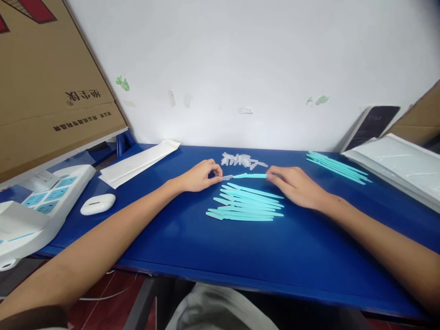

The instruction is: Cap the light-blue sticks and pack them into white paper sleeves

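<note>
My left hand (pixel 203 176) pinches a small translucent blade cap (pixel 227 178) between thumb and fingertips. From the other side, my right hand (pixel 292 183) grips the handle end of a turquoise eyebrow razor (pixel 252 176). The razor's blade end meets the cap's mouth; how far in it sits I cannot tell. Just below lies a loose row of several turquoise eyebrow razors (pixel 245 204), their blade ends to the left. Behind the hands is a small heap of translucent caps (pixel 240 159).
More turquoise razors (pixel 337 167) lie at the right, beside white plastic packaging (pixel 398 160). On the left are a white paper sleeve (pixel 140 162), a white earbud case (pixel 98 204) and a power strip (pixel 65 197). A cardboard box (pixel 51 68) stands behind them on the blue table (pixel 206 252).
</note>
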A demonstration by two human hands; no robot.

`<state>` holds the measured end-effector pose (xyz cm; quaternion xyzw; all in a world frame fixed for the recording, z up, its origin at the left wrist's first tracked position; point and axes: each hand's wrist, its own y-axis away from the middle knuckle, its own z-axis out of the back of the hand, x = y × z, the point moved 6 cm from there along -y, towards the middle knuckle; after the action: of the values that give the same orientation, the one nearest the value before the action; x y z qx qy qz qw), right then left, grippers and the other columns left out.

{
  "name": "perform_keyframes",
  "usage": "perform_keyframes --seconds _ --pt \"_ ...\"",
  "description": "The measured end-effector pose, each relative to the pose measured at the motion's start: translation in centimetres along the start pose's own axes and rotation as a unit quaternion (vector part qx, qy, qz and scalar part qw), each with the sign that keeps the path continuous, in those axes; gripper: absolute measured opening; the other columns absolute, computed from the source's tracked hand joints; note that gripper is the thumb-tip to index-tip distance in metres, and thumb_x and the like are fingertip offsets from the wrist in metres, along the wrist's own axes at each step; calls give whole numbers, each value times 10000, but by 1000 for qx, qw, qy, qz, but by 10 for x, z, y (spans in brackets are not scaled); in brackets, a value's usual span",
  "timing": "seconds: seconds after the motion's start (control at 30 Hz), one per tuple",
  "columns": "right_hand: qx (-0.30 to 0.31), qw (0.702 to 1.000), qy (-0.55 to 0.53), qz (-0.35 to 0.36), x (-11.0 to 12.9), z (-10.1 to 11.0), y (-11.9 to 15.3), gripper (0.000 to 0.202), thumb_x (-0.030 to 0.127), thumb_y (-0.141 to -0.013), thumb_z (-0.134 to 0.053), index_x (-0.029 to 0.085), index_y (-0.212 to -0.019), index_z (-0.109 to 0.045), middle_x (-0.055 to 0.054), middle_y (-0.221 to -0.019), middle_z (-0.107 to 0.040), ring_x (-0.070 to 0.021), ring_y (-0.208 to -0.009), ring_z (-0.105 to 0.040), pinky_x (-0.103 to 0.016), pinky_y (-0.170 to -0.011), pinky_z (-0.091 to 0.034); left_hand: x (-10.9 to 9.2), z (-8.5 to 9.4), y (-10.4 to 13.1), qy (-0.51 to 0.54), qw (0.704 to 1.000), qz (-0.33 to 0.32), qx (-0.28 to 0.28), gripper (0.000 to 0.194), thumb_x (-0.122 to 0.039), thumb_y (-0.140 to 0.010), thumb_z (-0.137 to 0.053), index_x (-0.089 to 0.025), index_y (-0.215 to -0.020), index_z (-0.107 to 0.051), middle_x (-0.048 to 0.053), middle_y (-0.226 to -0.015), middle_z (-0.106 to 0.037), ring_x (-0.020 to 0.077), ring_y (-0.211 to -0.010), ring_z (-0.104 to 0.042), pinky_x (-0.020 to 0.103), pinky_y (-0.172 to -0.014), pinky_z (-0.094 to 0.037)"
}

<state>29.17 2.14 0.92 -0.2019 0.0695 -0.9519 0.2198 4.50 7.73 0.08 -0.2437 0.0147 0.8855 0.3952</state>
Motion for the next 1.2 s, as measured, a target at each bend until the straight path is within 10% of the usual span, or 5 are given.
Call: perform_keyframes --seconds 0.6,1.2 --pt "-16 997 -16 80 31 -14 3 493 422 -1028 -375 233 -1479 -440 -142 -1244 -600 -302 -1115 -605 -471 -938 -500 -8 -3 0 -3 999 -39 -25 274 -433 -987 -529 -203 -993 -677 68 -972 -574 213 -910 -561 331 -808 -466" --pt "40 992 39 112 25 -5 2 277 382 -933 -541 219 -940 -764 -113 -1200 -680 -287 -1063 -657 -431 -867 -527 0 6 -1 26 997 3 -70 165 -275 -925 -587 -187 -1035 -673 55 -973 -720 169 -827 -644 311 -776 -506"
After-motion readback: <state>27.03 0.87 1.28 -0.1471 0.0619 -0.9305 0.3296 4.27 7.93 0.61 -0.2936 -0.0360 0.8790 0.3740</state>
